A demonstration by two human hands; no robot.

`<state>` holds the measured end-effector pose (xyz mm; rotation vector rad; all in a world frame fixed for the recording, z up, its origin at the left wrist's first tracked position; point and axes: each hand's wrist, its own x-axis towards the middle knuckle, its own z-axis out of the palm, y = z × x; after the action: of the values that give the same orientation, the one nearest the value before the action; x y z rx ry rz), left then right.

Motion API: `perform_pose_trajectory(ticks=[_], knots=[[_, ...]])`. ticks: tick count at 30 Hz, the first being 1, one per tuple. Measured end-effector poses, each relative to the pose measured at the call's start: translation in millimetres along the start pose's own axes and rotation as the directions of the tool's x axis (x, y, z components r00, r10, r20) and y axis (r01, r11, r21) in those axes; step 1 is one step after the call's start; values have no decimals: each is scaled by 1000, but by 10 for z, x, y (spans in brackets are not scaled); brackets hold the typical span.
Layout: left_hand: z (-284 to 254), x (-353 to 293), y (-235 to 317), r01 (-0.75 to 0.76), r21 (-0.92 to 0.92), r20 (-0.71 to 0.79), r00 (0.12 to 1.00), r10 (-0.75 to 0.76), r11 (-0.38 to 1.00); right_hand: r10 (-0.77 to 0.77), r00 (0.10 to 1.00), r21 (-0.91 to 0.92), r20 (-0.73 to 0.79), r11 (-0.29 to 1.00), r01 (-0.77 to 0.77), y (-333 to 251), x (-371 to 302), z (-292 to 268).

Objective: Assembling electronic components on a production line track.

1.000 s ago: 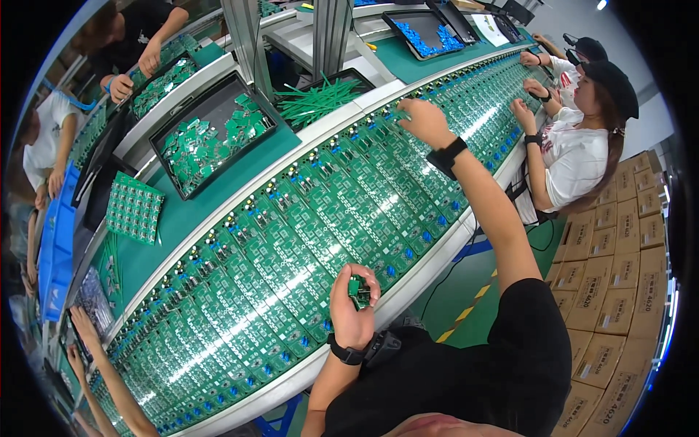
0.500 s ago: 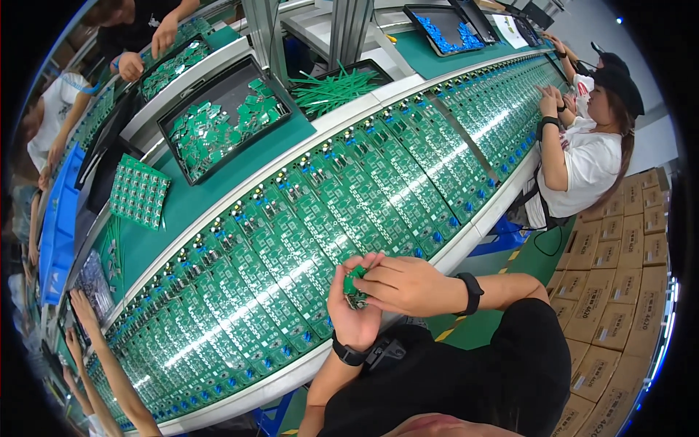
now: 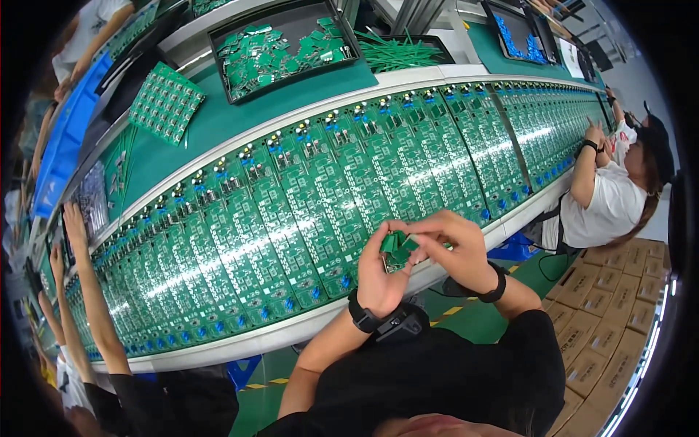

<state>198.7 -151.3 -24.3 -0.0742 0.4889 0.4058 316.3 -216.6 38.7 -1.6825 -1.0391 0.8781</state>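
Head view: left hand (image 3: 380,280) clasps a stack of small green circuit boards (image 3: 397,249); right hand (image 3: 453,251) pinches its top piece, above the board-covered surface (image 3: 320,331)

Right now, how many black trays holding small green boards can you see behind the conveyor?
2. One black tray sits at top centre, full of loose small green boards. Another tray, right of it, holds thin green strips. Others may be hidden beyond the picture's edge.

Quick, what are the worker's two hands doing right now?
Left hand: closed on a stack of small green boards.
Right hand: fingers pinching the top of that stack.
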Motion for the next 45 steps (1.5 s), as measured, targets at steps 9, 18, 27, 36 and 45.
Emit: perform_pose_trajectory(ticks=[9,18,27,36,45], knots=[[53,-27,-28,5,23,78,997,-7,1000,50,997,276,-56,961,-33,144,105,-307],[59,-2,-65,44,86,87,995,-51,995,-50,924,-294,-378,954,-68,871,935,-1835],[85,-25,-49,57,81,51,997,-61,995,-321,887,-710,-333,704,-12,1289,1377,-1858],[47,-26,-47,50,92,89,994,-59,994,-256,922,-807,-290,584,-92,1210,1460,-1822],[67,-28,-56,50,93,75,996,-57,994,-269,910,-785,-316,613,-92,1247,1512,-1874]])
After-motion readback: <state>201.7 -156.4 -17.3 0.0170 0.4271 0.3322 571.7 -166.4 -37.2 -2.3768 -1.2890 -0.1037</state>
